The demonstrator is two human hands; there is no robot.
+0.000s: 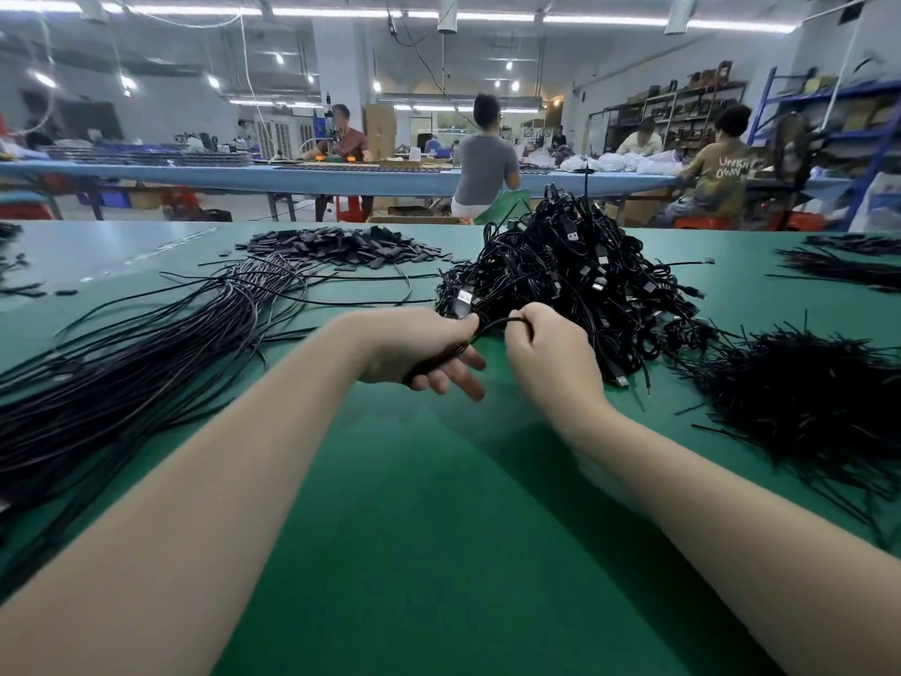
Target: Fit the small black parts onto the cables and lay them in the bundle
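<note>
Both my hands meet at the near edge of a tangled heap of black USB cables [575, 280] on the green table [439, 505]. My left hand [424, 348] grips a black cable [492, 326] under its thumb, its lower fingers spread. My right hand [551, 348] pinches the same cable's loop just right of it. A pile of small black parts [336, 248] lies at the far middle of the table. A long bundle of straight black cables [146, 353] fans out on the left.
A heap of thin black ties [804, 402] lies at the right, with more black strands [848, 261] at the far right. Beyond the table's far edge several people sit at a long blue bench [292, 178]. Shelves [682, 114] stand at the back right.
</note>
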